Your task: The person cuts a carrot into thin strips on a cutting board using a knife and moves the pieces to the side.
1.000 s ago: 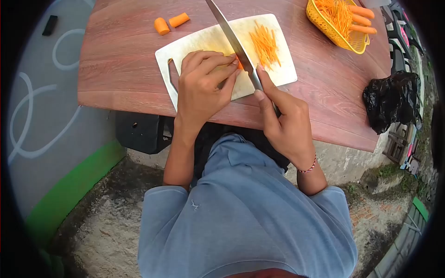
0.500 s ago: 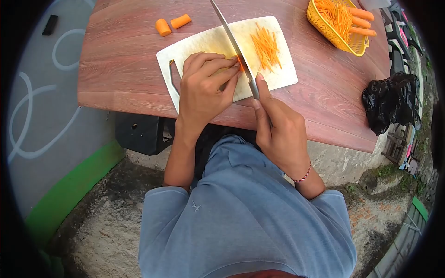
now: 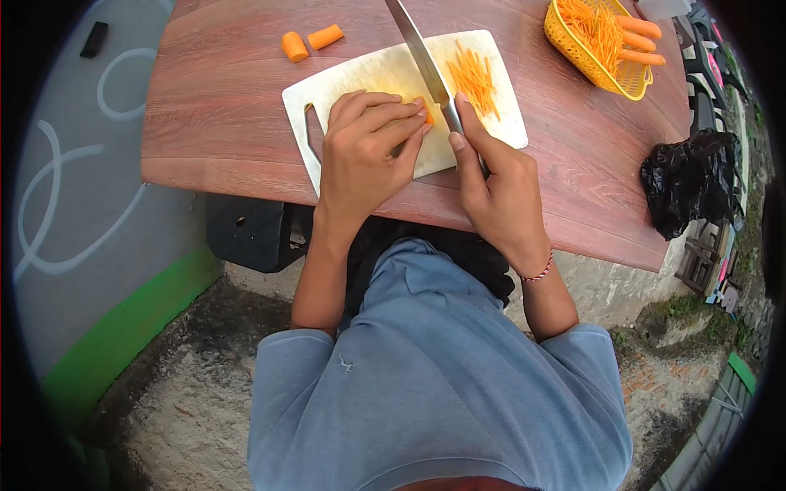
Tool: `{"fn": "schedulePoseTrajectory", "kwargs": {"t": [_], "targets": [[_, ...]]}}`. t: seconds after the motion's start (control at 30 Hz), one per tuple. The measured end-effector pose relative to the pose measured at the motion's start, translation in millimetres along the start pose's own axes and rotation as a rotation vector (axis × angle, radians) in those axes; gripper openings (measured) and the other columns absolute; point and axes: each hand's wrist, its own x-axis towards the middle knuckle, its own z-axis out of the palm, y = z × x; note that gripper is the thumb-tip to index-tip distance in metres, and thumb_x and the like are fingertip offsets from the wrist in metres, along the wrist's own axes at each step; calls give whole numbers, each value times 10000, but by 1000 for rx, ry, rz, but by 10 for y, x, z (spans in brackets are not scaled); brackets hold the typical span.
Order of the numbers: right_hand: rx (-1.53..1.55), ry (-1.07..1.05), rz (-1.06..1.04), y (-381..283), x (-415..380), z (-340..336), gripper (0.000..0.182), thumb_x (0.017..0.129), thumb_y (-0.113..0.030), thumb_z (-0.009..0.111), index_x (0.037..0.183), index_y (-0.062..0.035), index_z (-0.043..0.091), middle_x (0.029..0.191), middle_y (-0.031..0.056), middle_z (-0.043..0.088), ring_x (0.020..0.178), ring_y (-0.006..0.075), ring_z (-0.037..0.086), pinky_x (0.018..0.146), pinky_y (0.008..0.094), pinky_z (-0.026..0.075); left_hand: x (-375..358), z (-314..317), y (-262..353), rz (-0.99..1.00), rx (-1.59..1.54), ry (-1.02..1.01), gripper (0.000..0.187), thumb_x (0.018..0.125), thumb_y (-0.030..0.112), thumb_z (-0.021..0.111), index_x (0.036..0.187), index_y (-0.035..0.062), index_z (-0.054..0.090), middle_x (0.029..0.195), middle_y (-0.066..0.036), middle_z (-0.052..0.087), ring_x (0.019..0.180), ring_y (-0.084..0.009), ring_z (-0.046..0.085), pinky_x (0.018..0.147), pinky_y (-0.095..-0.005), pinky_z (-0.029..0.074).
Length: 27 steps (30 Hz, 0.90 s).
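My right hand is closed round the handle of a knife, whose blade points away from me over the white cutting board. Just left of the blade, my left hand presses a carrot piece onto the board with its fingers bunched together. Most of that piece is hidden under the fingers. Thin carrot strips lie in a small pile on the board, to the right of the knife. Beyond the board's far left side, two short carrot chunks rest on the table.
A yellow basket at the far right of the wooden table holds shredded carrot and several whole carrots. A black plastic bag hangs by the right edge. Under the near left edge is a black stool.
The knife has come toward me and to the right, away from the carrot piece, and its blade has tilted. My left hand stays nearly in place on the carrot piece.
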Motion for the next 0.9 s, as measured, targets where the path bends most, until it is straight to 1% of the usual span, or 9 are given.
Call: {"fn": "schedulePoseTrajectory", "kwargs": {"t": [0.07,0.2,0.27,0.5,0.6,0.67,0.9], "targets": [[44,15,50,-17,-16,-65,413,1033,-100,673,1437,-14,659,775,257,660,695,390,701,657,451,536,7,6,1,-1,-1,3,132,792,65,859,923,52,848,1000,-28,816,997,-230,729,955,-400,537],[58,16,18,-64,-111,-144,441,1024,-76,680,1459,-17,643,772,252,658,683,385,692,656,436,536,9,8,-2,-1,-7,6,130,791,63,859,921,51,848,998,-29,817,996,-229,728,956,-401,536],[35,-38,43,-133,-145,-167,446,1014,-54,687,1456,-17,646,774,242,659,676,379,685,654,430,535,6,9,-2,1,-4,5,133,788,58,855,920,51,848,997,-30,815,993,-228,727,954,-403,536],[11,-43,31,-177,-230,-117,458,1008,-48,692,1462,-15,638,802,233,670,693,382,694,662,436,540,7,6,10,2,3,9,144,780,51,847,923,49,848,986,-30,804,990,-229,723,949,-407,536],[-3,-38,24,-177,-268,-99,478,1005,-46,692,1478,-20,624,797,230,666,688,386,691,646,445,536,10,1,15,8,6,9,146,780,50,846,926,47,847,984,-31,803,986,-229,720,948,-409,537],[-35,-24,11,-186,-301,-62,502,1008,-55,688,1502,-31,604,765,212,652,660,374,681,610,460,527,19,-29,27,26,34,-24,198,784,13,852,981,34,852,1048,-69,818,1015,-259,729,905,-390,576],[-120,-13,-38,-155,-373,66,582,996,-70,681,1558,-27,537,748,173,641,615,353,666,568,484,528,28,-49,40,33,49,-28,178,775,12,840,952,33,845,1024,-70,808,1019,-269,727,913,-399,574]]}}
